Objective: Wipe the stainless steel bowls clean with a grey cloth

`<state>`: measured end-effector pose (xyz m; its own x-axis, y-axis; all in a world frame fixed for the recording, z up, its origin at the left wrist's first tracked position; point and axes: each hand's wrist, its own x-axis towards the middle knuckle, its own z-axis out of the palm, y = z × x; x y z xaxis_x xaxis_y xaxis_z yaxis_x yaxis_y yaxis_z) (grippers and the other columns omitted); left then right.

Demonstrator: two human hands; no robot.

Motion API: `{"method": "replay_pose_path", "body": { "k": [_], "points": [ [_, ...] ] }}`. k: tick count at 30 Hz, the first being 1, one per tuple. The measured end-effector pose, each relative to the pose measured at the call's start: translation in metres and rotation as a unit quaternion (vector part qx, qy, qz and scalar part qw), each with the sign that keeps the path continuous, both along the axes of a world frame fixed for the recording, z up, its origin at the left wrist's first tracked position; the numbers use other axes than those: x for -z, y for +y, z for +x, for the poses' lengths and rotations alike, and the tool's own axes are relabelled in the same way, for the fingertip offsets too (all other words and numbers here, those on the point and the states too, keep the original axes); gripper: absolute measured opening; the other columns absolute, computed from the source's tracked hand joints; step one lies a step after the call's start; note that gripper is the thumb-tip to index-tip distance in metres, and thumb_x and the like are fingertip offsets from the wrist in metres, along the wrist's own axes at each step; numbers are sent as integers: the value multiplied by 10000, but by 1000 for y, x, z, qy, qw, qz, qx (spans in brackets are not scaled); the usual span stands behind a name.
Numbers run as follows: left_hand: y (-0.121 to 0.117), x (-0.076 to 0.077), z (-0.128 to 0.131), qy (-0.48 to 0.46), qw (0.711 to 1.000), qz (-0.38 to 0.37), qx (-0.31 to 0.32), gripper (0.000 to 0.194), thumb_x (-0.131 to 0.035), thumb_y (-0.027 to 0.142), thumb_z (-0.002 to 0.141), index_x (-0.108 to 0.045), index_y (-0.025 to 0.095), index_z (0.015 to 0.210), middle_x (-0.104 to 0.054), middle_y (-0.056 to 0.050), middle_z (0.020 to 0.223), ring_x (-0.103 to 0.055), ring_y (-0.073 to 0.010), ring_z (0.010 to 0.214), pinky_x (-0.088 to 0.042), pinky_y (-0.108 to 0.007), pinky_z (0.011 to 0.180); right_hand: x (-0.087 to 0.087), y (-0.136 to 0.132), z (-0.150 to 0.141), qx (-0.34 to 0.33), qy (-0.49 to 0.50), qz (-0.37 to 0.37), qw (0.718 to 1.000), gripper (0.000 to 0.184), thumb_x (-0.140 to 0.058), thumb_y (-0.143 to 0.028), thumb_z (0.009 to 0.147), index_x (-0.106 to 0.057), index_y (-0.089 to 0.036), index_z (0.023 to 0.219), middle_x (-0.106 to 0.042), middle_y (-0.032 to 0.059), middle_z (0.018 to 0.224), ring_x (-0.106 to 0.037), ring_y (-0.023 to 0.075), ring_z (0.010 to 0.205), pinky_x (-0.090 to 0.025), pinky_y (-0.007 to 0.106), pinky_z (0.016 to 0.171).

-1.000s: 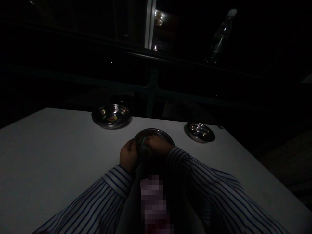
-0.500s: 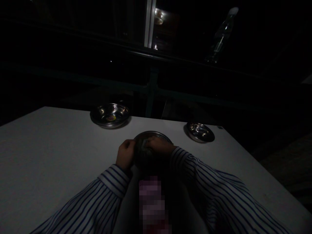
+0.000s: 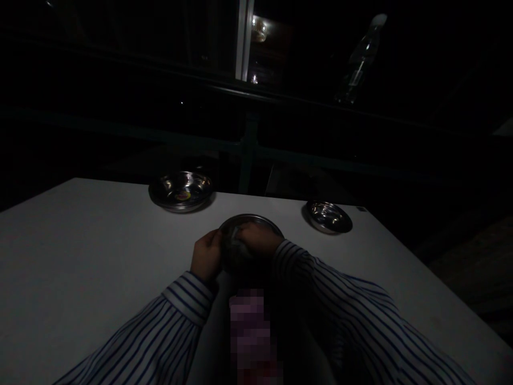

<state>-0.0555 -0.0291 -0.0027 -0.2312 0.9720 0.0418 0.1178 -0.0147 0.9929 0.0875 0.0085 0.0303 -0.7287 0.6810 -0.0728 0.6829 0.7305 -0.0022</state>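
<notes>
A round metal bowl (image 3: 252,216) is in front of me at the middle of the white table, its near part in deep shadow. At its left side my left hand (image 3: 206,255) is closed on the rim, with the thumb uppermost. My right hand (image 3: 260,239) reaches into the bowl from the right. Its fingers are bent and pressed on a crumpled grey-green cloth (image 3: 234,248) against the left inner wall. Darkness hides the fingertips and the bottom of the bowl.
Stacked metal bowls (image 3: 180,200), with a yellow sticker inside the top one, stand at the table's far left edge. A smaller metal bowl (image 3: 328,218) sits far right. Behind the white table (image 3: 120,240), a clear plastic bottle (image 3: 360,61) stands on a dark ledge.
My right hand has shifted slightly left and down inside the bowl, and the cloth under its fingers has moved a little. My left hand keeps its hold on the rim.
</notes>
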Motion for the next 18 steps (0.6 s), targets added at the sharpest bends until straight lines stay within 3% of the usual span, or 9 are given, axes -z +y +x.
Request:
{"method": "replay_pose_path", "body": {
  "k": [7,12,18],
  "points": [
    [-4,-6,4,16,999,4,-32,318,-468,314,710,-676,112,840,-706,-97,809,-631,-217,759,-475,-292,671,-8,-3,14,46,-40,-13,998,292,-404,-121,828,-574,-125,1065,-583,131,1102,-550,191,1004,-411,281,834],
    [-3,-3,5,13,999,2,-49,321,-466,313,715,-675,107,845,-707,-99,794,-633,-219,750,-474,-303,684,-12,-9,23,50,-72,-40,995,246,-458,-158,804,-613,-143,995,-638,117,985,-605,203,887,-444,283,748],
    [-1,3,3,-12,1000,9,-21,352,-469,341,722,-669,106,892,-705,-107,819,-636,-228,759,-484,-312,674,-13,-9,29,32,-81,-53,995,200,-493,-204,788,-641,-139,907,-655,108,907,-625,207,795,-455,271,661]
  ]
}}
